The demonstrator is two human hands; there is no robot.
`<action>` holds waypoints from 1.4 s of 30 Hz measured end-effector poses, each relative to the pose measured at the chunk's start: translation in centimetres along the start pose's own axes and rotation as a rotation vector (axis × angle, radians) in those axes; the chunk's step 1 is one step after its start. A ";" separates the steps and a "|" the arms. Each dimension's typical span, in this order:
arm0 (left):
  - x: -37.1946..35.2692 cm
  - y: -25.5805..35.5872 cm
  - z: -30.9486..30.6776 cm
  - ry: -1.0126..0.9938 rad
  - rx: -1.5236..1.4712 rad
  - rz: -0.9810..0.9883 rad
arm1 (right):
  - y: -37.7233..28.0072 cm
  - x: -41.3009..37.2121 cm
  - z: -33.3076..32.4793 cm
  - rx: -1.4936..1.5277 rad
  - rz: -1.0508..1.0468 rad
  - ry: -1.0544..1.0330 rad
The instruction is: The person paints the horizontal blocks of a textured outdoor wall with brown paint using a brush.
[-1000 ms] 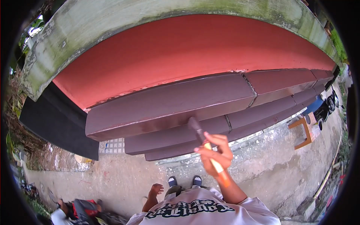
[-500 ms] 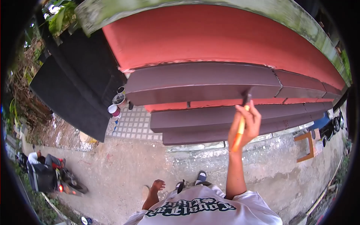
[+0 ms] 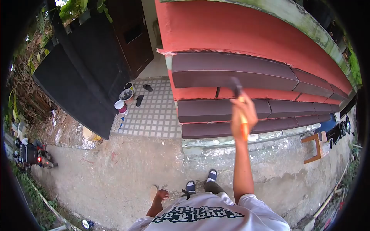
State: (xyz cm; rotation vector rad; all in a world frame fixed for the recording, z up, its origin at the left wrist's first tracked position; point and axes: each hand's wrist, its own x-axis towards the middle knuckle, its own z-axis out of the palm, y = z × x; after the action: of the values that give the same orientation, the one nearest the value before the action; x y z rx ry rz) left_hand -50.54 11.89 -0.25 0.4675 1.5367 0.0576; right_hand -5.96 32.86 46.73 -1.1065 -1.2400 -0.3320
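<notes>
In the head view my right hand (image 3: 246,115) is closed around the yellow-orange handle of a paintbrush (image 3: 236,87). The dark bristles point up, at the lower front edge of the top dark brown ledge (image 3: 204,79); motion blur hides whether they touch it. Lower down run two more brown ledges, the middle ledge (image 3: 216,110) and the bottom ledge (image 3: 216,131). A red wall (image 3: 219,29) rises behind them. Low by my side, my left hand (image 3: 162,195) hangs with its fingers loosely apart and nothing in them.
Paint buckets (image 3: 121,106) and dark slippers (image 3: 139,100) stand on the tiled porch (image 3: 154,115), beside a black gate panel (image 3: 77,84). A wooden stool (image 3: 313,148) is at the right. Far left, a motorbike (image 3: 38,156) is on the concrete lane.
My right hand and the brush have moved left along the top ledge. The view has shifted left, showing more porch and a doorway. The motorbike has moved farther away.
</notes>
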 end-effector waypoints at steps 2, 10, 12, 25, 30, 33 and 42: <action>0.0 0.2 -0.3 0.003 0.004 -0.003 | 0.5 0.8 -2.2 -0.195 -0.002 0.157; -0.1 0.3 -1.0 0.063 -0.152 0.177 | -5.2 -0.9 6.2 -0.185 -0.066 0.070; -0.5 -0.5 -0.9 0.073 -0.163 0.190 | -7.8 -2.0 8.8 -0.022 -0.079 -0.004; 0.0 -1.8 0.4 0.068 -0.159 0.107 | -3.1 2.4 0.0 -0.002 -0.016 -0.061; -0.7 -0.5 0.0 0.120 -0.144 0.213 | -2.9 5.3 -5.2 -0.199 0.242 0.274; -2.1 -0.6 0.3 0.155 -0.177 0.223 | -2.9 4.8 -3.0 -0.322 0.176 0.139; -1.0 -5.8 3.7 -0.018 -0.151 0.097 | -9.0 1.0 7.7 0.281 -0.239 -0.198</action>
State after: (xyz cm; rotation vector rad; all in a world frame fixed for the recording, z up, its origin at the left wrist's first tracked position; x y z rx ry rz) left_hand -48.52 5.35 -1.37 0.4204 1.4788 0.2426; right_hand -16.65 35.15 51.31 -0.7645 -1.5484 -0.2229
